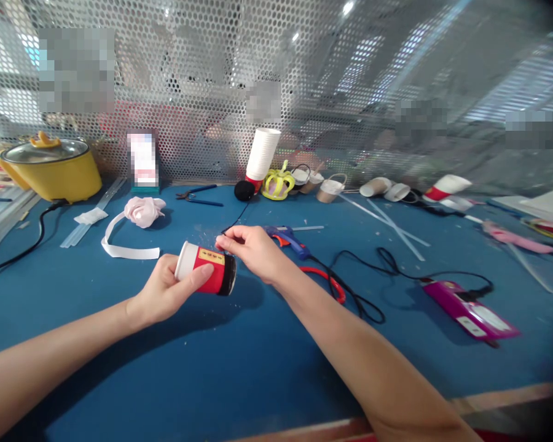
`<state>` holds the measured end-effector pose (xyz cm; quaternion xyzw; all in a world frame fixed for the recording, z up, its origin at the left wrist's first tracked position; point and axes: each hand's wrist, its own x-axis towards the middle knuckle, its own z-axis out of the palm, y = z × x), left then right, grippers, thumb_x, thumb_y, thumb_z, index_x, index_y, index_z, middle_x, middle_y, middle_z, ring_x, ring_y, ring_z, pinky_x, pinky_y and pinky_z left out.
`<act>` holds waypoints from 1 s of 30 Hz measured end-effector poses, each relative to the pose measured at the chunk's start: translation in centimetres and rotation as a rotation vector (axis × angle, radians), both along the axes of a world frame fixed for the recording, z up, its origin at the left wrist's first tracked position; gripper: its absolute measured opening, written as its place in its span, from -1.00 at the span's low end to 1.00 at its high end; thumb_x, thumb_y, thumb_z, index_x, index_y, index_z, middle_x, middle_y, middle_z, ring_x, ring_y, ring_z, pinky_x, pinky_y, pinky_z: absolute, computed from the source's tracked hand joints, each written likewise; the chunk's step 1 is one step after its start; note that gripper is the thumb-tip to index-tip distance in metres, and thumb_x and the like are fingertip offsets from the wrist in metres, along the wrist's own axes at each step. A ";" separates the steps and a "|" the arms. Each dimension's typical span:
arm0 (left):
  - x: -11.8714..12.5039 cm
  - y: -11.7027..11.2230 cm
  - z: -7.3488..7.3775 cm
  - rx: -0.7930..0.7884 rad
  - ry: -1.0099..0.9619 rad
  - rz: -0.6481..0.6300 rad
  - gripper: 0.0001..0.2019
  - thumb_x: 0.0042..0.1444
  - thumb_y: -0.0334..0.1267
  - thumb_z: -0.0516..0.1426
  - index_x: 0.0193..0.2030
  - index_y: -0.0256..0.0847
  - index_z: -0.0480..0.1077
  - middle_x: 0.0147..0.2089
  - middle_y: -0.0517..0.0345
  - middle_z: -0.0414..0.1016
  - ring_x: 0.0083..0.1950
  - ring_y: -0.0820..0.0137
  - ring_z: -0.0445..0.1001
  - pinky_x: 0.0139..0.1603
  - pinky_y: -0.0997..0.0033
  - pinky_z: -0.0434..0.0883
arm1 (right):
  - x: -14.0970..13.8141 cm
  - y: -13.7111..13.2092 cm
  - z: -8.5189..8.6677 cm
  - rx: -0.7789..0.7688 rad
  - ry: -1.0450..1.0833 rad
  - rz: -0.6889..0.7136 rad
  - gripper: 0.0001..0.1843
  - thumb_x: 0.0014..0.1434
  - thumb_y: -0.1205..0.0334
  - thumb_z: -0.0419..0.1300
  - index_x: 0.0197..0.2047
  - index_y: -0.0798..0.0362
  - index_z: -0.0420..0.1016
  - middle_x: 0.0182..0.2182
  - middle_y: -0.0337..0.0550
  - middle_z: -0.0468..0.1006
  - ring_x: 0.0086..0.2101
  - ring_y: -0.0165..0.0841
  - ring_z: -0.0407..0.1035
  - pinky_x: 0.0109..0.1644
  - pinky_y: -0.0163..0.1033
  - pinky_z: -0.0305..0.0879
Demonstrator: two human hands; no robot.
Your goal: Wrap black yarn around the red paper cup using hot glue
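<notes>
My left hand is wrapped around a paper cup, white with a red band and a gold label. The cup lies tilted on its side above the table, its end pointing right. Black yarn covers that right end in a dark ring. Beside the cup's upper edge, my right hand pinches a strand of black yarn. The strand runs back to a black yarn ball at the foot of a stack of paper cups. A blue glue gun lies behind my right wrist, partly hidden by it.
Behind stands a perforated metal screen. A yellow electric pot, a phone, pliers, a pink fabric flower and small baskets sit along the back. Black cords trail to a purple power strip at right.
</notes>
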<state>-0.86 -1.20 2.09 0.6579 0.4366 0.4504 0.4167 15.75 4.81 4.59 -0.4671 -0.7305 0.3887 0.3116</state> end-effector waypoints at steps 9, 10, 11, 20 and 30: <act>0.3 0.2 0.2 -0.143 -0.246 0.019 -0.69 -0.04 -0.10 0.15 -0.60 -0.32 0.36 -0.63 0.27 0.22 -0.57 0.59 0.10 -0.57 0.58 0.10 | -0.5 -0.2 -0.2 -0.143 0.086 0.003 -0.73 -0.01 0.06 0.17 -0.52 0.13 0.39 -0.64 -0.33 0.31 -0.58 -0.52 0.13 -0.50 -0.38 0.04; 0.4 0.3 0.2 -0.166 -0.285 0.021 -0.70 -0.05 -0.10 0.17 -0.61 -0.31 0.36 -0.63 0.28 0.23 -0.58 0.60 0.10 -0.57 0.58 0.10 | -0.5 -0.1 -0.3 -0.151 0.079 0.009 -0.72 -0.01 0.05 0.16 -0.52 0.12 0.38 -0.64 -0.33 0.31 -0.58 -0.52 0.15 -0.50 -0.38 0.05; 0.5 0.3 0.2 -0.196 -0.327 0.024 -0.71 -0.07 -0.11 0.18 -0.60 -0.31 0.37 -0.64 0.27 0.26 -0.59 0.60 0.12 -0.58 0.58 0.10 | -0.5 0.0 -0.4 -0.157 0.061 0.017 -0.71 0.02 0.04 0.15 -0.53 0.11 0.37 -0.65 -0.33 0.31 -0.59 -0.51 0.16 -0.51 -0.38 0.07; 1.0 1.4 1.6 -0.482 -0.564 0.206 -0.73 -0.19 -0.13 0.25 -0.54 -0.33 0.37 -0.61 0.26 0.33 -0.59 0.59 0.24 -0.58 0.60 0.18 | 1.2 0.1 1.3 -0.036 -0.175 -0.078 -0.59 0.20 -0.01 -0.09 -0.51 0.08 0.27 -0.56 -0.21 0.39 -0.62 -0.52 0.25 -0.56 -0.39 0.14; 0.7 0.9 0.4 -0.205 -0.230 0.062 -0.74 -0.06 -0.11 0.16 -0.47 -0.33 0.45 -0.56 0.22 0.40 -0.53 0.53 0.26 -0.48 0.54 0.22 | 1.3 -2.9 -0.5 -0.338 0.333 0.091 -0.73 -0.01 0.07 0.19 -0.45 0.09 0.24 -0.54 -0.30 0.32 -0.50 -0.50 0.22 -0.40 -0.34 0.18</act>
